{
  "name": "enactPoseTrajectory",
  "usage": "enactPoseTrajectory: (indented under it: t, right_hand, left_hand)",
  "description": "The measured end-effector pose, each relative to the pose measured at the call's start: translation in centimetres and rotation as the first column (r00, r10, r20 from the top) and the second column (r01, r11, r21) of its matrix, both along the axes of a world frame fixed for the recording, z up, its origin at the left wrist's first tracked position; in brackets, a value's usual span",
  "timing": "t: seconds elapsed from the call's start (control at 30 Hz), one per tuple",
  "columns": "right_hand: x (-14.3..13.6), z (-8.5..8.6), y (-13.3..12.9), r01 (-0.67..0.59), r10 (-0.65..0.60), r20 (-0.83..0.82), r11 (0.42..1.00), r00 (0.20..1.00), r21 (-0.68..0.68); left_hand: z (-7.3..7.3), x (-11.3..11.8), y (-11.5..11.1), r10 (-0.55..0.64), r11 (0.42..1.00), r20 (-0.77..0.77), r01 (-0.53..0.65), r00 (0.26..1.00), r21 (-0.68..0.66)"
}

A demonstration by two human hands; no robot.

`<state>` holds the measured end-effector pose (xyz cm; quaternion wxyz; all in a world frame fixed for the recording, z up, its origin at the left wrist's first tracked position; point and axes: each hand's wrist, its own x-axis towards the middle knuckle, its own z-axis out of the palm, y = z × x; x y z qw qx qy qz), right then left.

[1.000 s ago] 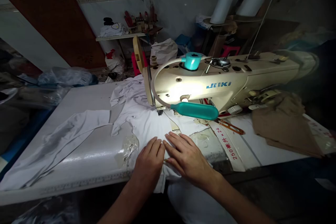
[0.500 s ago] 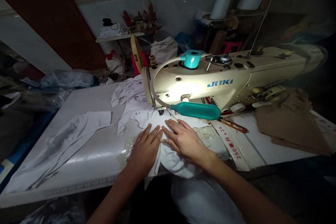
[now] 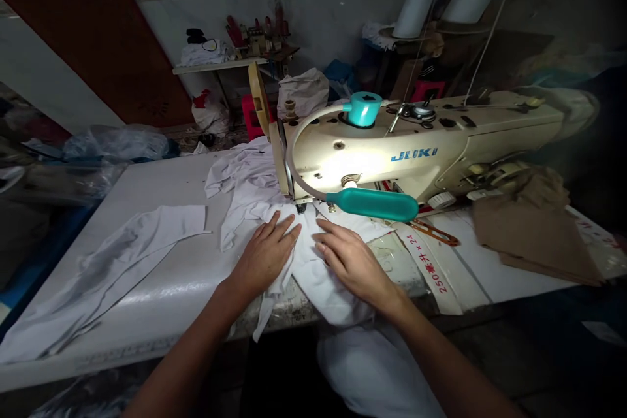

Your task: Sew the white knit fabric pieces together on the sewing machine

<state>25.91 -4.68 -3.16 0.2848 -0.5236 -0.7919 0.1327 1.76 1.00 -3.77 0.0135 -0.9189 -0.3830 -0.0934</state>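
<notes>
White fabric (image 3: pixel 318 281) runs under the needle area of a cream sewing machine (image 3: pixel 431 144) and hangs over the table's front edge. My left hand (image 3: pixel 267 251) lies on the fabric just left of and in front of the presser foot (image 3: pixel 300 208), fingers spread and pointing toward it. On the right part of the fabric rests my right hand (image 3: pixel 350 261), its fingers apart and slightly bent. A gap of fabric shows between the two hands. A lit lamp with a teal handle (image 3: pixel 377 204) sits just beyond my right hand.
Another white fabric piece (image 3: pixel 122 261) lies on the left of the table (image 3: pixel 161 304). Orange snips (image 3: pixel 435 232), a printed cardboard strip (image 3: pixel 434 274) and folded brown cloth (image 3: pixel 533 235) are to the right. White thread cones (image 3: pixel 418 3) stand behind the machine.
Both hands have moved apart, my left hand leftward and my right hand slightly rightward. The fabric between them has shifted and spread. The whole view has tilted a little.
</notes>
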Motion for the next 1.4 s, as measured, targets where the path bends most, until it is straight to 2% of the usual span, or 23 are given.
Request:
enactPoseTrajectory:
  t: [0.1, 0.23, 0.3, 0.4, 0.53, 0.73, 0.87, 1.0, 1.1, 1.23, 1.3, 1.4]
  right_hand:
    - [0.4, -0.2, -3.6, 0.03, -0.03, -0.091, 1.0, 0.995, -0.009]
    - [0.3, -0.3, -8.4, -0.08, 0.082, -0.015, 0.992, 0.997, 0.095]
    - [-0.1, 0.0, -9.9, -0.145, 0.143, 0.025, 0.98, 0.989, 0.136]
    - [-0.7, 0.6, -10.6, -0.26, 0.25, 0.1, 0.96, 0.963, 0.101]
    - [-1.3, 1.6, -9.2, -0.321, 0.312, 0.184, 0.947, 0.932, 0.018]
    - [-0.1, 2.0, -4.7, -0.272, 0.267, 0.094, 0.961, 0.959, 0.047]
    - [0.2, 1.6, -0.7, -0.247, 0.25, 0.052, 0.967, 0.967, -0.055]
    - [-1.1, 1.5, 3.2, -0.172, 0.175, 0.032, 0.982, 0.984, -0.08]
    - [-2.1, 1.9, 5.1, -0.177, 0.194, 0.136, 0.976, 0.972, -0.128]
    - [-2.3, 2.5, 5.3, -0.269, 0.303, 0.191, 0.945, 0.934, -0.186]
    - [-1.9, 2.5, 4.6, -0.314, 0.343, 0.156, 0.931, 0.926, -0.187]
    - [-1.3, 2.1, 3.3, -0.363, 0.382, 0.087, 0.914, 0.92, -0.181]
  left_hand:
    - [0.7, 0.4, -1.7, -0.013, 1.0, 0.023, 0.013, 1.0, -0.017]
    - [1.3, 1.4, -6.2, -0.044, 0.998, 0.081, 0.048, 0.996, -0.04]
    - [1.1, 1.6, -8.2, -0.035, 0.999, 0.099, 0.038, 0.995, -0.029]
    - [0.3, 0.7, -9.8, -0.023, 1.0, 0.147, 0.02, 0.989, 0.018]
    - [-0.3, -1.5, -9.6, -0.019, 0.998, 0.158, 0.01, 0.987, 0.057]
    - [0.9, -3.8, -8.4, -0.05, 0.997, 0.106, 0.043, 0.993, 0.069]
    - [1.4, -2.5, -8.7, -0.051, 0.993, 0.171, 0.031, 0.984, 0.116]
    - [1.4, 0.5, -8.9, 0.128, 0.977, 0.247, -0.165, 0.96, 0.133]
    - [1.4, 2.0, -8.7, 0.25, 0.962, 0.338, -0.272, 0.907, 0.021]
    - [1.5, 1.8, -9.0, 0.393, 0.919, 0.369, -0.369, 0.842, -0.137]
    - [1.6, 1.3, -9.4, 0.433, 0.901, 0.316, -0.402, 0.844, -0.161]
    - [1.8, 0.8, -10.1, 0.433, 0.897, 0.252, -0.385, 0.866, -0.219]
